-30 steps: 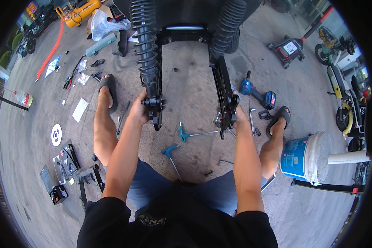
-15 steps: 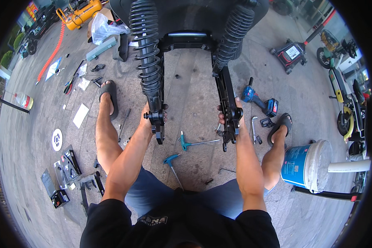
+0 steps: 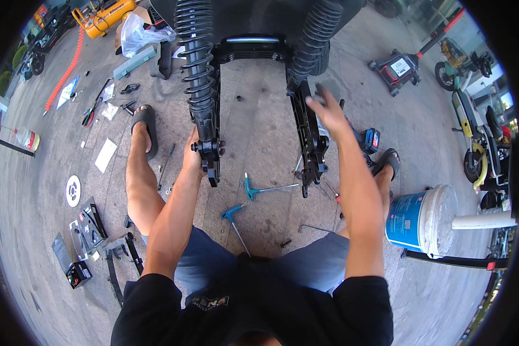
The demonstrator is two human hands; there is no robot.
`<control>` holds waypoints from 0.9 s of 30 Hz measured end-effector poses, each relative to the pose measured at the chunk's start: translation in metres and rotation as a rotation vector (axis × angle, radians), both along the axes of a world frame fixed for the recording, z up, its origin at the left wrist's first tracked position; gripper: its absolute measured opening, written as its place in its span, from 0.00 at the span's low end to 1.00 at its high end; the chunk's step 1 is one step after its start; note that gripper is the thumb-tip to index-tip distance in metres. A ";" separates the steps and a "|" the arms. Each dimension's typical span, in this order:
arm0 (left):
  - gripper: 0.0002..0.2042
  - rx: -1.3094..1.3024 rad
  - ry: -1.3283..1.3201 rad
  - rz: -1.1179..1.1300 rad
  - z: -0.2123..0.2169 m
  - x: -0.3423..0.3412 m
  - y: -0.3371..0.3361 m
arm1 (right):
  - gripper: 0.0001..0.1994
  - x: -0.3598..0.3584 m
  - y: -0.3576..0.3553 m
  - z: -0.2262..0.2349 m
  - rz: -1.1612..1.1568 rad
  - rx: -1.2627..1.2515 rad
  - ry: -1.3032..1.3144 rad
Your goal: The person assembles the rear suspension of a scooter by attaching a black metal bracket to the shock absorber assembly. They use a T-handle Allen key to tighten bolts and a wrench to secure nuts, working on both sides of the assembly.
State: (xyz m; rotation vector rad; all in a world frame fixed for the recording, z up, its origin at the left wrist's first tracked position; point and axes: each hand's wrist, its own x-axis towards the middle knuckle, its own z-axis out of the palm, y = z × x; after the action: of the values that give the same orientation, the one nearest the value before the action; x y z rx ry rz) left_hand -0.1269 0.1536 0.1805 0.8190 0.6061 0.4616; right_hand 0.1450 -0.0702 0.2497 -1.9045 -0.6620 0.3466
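Note:
Two black coil-spring shock absorbers, a left one (image 3: 196,69) and a right one (image 3: 314,43), come down from a dark vehicle body. Each meets a black metal fork arm: the left fork arm (image 3: 211,153) and the right fork arm (image 3: 311,147). My left hand (image 3: 192,157) holds the lower end of the left arm from its outer side; most of its fingers are hidden behind the metal. Off the right arm, beside its upper part, my right hand (image 3: 330,115) is raised. Its fingers are apart, somewhat blurred, with nothing visible in them.
Two teal T-handle hex keys, one upper (image 3: 251,189) and one lower (image 3: 232,214), lie between my legs. A blue cordless tool (image 3: 370,140) is partly behind my right forearm. Right stands a bucket (image 3: 421,222); farther off, a floor jack (image 3: 399,68). Parts and boxes (image 3: 78,271) lie left.
My right hand has let go of the right fork arm's lower end and moved up and outward. My left hand stays at the left arm, its fingertips no longer showing. The view has shifted slightly.

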 end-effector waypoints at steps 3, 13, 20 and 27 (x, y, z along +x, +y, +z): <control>0.16 0.517 0.243 0.454 0.029 -0.016 -0.009 | 0.39 0.019 0.037 0.031 0.058 -0.227 -0.200; 0.21 0.804 -0.108 -0.132 0.084 -0.003 -0.109 | 0.21 -0.031 0.013 0.044 0.146 -0.147 -0.073; 0.24 0.572 -0.256 -0.353 0.083 0.059 -0.141 | 0.27 -0.062 -0.026 0.076 0.317 0.018 -0.006; 0.18 0.878 -0.160 -0.331 0.098 0.075 -0.165 | 0.24 -0.059 -0.052 0.078 0.192 0.061 -0.029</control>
State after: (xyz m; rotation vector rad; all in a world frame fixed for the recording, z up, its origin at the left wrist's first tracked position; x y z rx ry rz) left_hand -0.0523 -0.0114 0.2789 1.6661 0.0813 0.4802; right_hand 0.0858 -0.1218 0.3275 -1.7956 -0.8683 0.4160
